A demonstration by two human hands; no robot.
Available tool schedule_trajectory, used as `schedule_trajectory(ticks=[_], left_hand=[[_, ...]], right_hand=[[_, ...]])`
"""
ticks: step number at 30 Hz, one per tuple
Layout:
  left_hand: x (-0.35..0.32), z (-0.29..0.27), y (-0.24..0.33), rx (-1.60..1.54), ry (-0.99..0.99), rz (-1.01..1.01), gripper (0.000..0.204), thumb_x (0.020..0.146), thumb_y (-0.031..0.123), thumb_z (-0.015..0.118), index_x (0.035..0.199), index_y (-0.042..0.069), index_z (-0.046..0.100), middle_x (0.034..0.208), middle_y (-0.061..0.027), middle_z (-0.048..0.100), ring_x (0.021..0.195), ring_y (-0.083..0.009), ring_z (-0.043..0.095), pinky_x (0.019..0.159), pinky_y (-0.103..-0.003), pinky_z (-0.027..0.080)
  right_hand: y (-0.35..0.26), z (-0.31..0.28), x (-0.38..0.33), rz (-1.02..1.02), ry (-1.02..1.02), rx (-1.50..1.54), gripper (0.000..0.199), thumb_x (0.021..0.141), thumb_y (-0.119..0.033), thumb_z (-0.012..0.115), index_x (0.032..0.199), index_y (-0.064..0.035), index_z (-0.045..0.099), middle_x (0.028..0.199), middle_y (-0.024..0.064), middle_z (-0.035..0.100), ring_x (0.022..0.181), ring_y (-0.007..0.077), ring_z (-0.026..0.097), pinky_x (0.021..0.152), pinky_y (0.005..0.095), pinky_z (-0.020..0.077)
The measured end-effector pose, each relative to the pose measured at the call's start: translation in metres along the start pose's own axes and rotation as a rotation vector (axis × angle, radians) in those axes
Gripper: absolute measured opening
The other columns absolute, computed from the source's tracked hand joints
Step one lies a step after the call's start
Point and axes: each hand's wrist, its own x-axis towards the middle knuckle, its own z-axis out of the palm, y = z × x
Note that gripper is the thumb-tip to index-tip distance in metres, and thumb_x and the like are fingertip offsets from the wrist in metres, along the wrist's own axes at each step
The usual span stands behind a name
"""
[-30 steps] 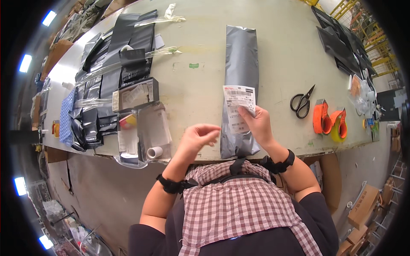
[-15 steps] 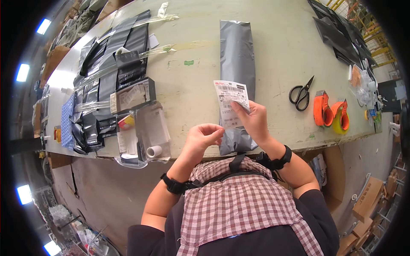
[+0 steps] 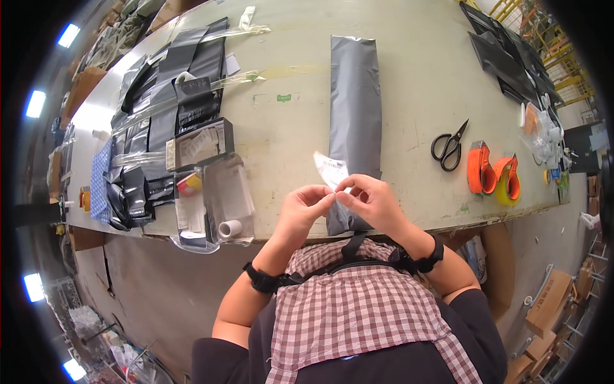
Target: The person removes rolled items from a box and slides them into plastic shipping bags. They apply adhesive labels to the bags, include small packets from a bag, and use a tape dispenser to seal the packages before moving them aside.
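- Whereas half a second ago the white label (image 3: 329, 169) showed its printed face broadly in the right hand (image 3: 374, 203), it is now tipped and curled, with only its upper part visible beyond the fingers.
- The right hand has moved in toward the left hand (image 3: 304, 206), so that their fingertips meet at the label's near end; earlier a small gap parted them.
- Right thumb and forefinger are narrowed to a pinch on the label, the other fingers curled.
- Left thumb and forefinger are pressed tip to tip at the same place; whether paper lies between them I cannot tell.
- Both forearms angle inward from the lower edge, black straps (image 3: 262, 278) round the wrists.
- The label is above the lower part of a long grey bag (image 3: 355, 102), smooth, softly glossy plastic, lying lengthwise on the pale, scuffed table (image 3: 416, 70).
- The label's paper looks thin and bends easily.
- Black-handled scissors (image 3: 451, 150) and orange tape dispensers (image 3: 480, 173) lie right of the bag.
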Motion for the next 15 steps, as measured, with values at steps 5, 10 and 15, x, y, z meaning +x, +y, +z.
schedule_trajectory(ticks=[5,10,15], left_hand=[[0.000,0.003,-0.004,0.053,0.023,0.009,0.011,0.082,0.014,0.064,0.081,0.003,0.061,0.070,0.0033,0.055,0.063,-0.0039,0.048,0.057,-0.018,0.037],[-0.066,-0.092,-0.038,0.057,-0.039,-0.189,0.015,0.081,0.016,0.062,0.078,0.005,0.052,0.068,0.0031,0.049,0.061,-0.0058,0.044,0.057,-0.021,0.037],[-0.223,-0.229,-0.159,0.207,0.322,-0.846,0.039,0.080,0.022,0.061,0.109,-0.004,0.055,0.096,-0.0115,0.061,0.088,-0.0174,0.059,0.078,-0.027,0.048]], right_hand=[[0.021,-0.007,0.001,0.323,-0.070,0.484,0.021,0.087,-0.022,0.061,0.084,-0.0016,0.060,0.067,0.0006,0.057,0.054,0.0053,0.051,0.048,0.0185,0.0390],[0.060,-0.093,-0.006,0.655,-0.023,0.733,0.013,0.091,-0.018,0.054,0.089,-0.0047,0.054,0.071,-0.0022,0.054,0.054,0.0010,0.051,0.042,0.0122,0.0373],[0.052,-0.110,0.031,0.054,0.449,0.188,0.017,0.093,-0.012,0.048,0.100,0.0012,0.055,0.094,0.0088,0.063,0.079,0.0171,0.066,0.067,0.0245,0.0529]])
